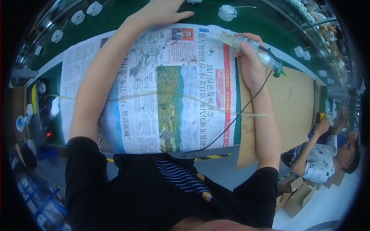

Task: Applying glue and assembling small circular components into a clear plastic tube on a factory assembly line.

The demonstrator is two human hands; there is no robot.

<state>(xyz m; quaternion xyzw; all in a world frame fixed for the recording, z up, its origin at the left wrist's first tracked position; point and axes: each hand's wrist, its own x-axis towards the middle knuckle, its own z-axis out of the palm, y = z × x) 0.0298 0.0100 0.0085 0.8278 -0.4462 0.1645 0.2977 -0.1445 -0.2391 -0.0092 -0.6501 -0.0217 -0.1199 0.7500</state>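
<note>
Evidently the syringe (266, 57) wants a steady grip: the right hand (252, 54) has its fingers wrapped round the barrel, thumb along it, with the tip pointing up and left over the far edge of the paper (146, 115). Whether the tip touches anything, I cannot tell. The left hand (165, 13) reaches past that edge, thumb spread from the rest; its other fingertips are cut off, so their state cannot be told. A white part (194, 1) sits near it at the top edge. To work well, keep the wrist loose, angle the tip evenly, and leave slack in the tube (185, 95), which crosses the right forearm, and in the black cable (235, 119), so neither tugs the barrel
</note>
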